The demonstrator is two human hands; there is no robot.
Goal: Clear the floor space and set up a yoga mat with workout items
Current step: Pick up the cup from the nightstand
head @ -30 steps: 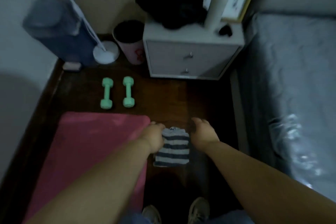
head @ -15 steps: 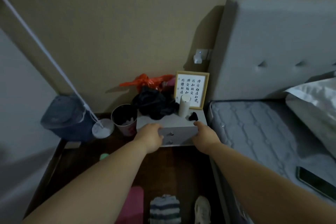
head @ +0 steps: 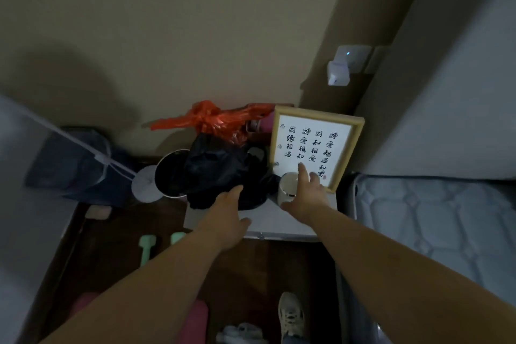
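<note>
A dark-lined bin (head: 167,173) stands on the floor left of the white desk (head: 268,220); what lies in it is too dark to tell. On the desk sit a black bag (head: 220,170), an orange bag (head: 212,117) behind it, a white cylinder (head: 287,190) and a framed calligraphy print (head: 312,148).

The left hand (head: 226,220) hovers over the desk's near edge, grip loose, fingers straight toward the black bag, holding nothing. The right hand (head: 305,195) has its grip spread wide just beside the cylinder, perhaps touching it, with nothing in hold.

Green dumbbells (head: 150,246) lie on the floor near left; the pink yoga mat (head: 195,321) shows at the bottom edge.
</note>
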